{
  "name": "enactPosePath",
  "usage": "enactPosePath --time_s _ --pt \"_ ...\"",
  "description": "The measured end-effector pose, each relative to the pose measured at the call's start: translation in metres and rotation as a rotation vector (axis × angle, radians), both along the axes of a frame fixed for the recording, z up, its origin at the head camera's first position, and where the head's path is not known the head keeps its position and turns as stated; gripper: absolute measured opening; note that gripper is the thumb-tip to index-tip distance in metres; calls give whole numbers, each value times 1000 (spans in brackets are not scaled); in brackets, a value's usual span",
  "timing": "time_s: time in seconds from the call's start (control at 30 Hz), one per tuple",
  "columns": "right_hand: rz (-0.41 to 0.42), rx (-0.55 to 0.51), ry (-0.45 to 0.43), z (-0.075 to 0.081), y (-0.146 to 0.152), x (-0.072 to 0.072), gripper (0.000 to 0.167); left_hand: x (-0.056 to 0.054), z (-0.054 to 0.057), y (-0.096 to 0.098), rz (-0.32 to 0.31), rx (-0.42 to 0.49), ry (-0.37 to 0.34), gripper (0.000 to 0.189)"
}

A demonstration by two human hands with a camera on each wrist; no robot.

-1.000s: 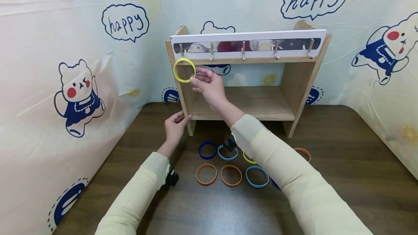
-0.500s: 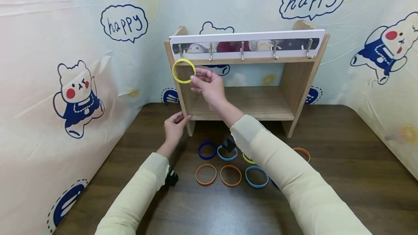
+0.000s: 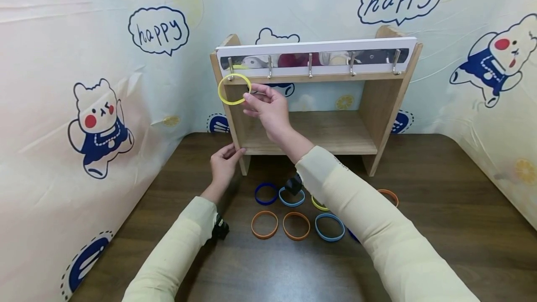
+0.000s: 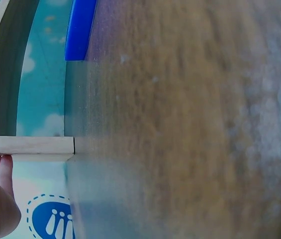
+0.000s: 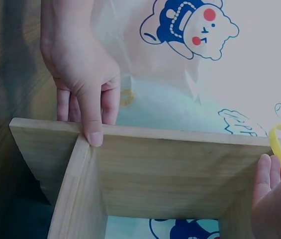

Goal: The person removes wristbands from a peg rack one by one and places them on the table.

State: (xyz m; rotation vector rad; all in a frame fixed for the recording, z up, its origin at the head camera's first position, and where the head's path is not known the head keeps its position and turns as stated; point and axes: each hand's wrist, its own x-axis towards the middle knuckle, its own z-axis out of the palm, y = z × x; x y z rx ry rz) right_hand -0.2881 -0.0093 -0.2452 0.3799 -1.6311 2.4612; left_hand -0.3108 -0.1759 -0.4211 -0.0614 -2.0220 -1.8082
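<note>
My right hand [image 3: 270, 108] pinches a yellow silicone wristband [image 3: 231, 103] by its right side. The band is held up at the leftmost metal hook [image 3: 230, 65] of the wooden shelf rack [image 3: 310, 129]; its upper edge overlaps the hook's lower end, and I cannot tell whether they touch. In the right wrist view only part of the yellow wristband [image 5: 275, 144] shows, beyond my fingers. My left hand [image 3: 224, 164] grips the rack's left side panel low down, the thumb on its front edge, as the right wrist view also shows for the left hand [image 5: 83, 74].
Several wristbands lie on the table before the rack: dark blue [image 3: 256, 194], light blue [image 3: 330, 239], orange [image 3: 265, 236] and others. My right sleeve [image 3: 356, 209] partly covers a yellow and a dark blue one. More hooks [image 3: 310, 65] line the mirrored strip.
The yellow wristband has shifted slightly left and up against the leftmost hook, and its reflection now shows in the strip. My left hand has stayed on the panel.
</note>
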Motion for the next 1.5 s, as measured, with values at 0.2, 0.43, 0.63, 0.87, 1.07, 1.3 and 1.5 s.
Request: enactPosePath --time_s 0.2,0.43,0.63,0.87,1.07,1.3,1.5 --pt "14 -16 5 3 1 6 27 0 -1 1 -2 2 8 43" --pt "73 10 17 6 6 20 34 1 0 0 -6 -4 0 44" --pt "121 52 23 3 17 32 33 1 1 1 9 -20 10 44" --pt "152 80 29 -6 38 45 30 0 2 1 13 -19 22 43" --pt "148 82 17 -21 63 51 29 1 2 2 29 -32 17 41" --pt "133 111 -29 -40 97 55 27 1 1 2 34 -29 8 42" --pt "127 130 -50 -54 125 64 26 1 0 2 39 -31 1 42"
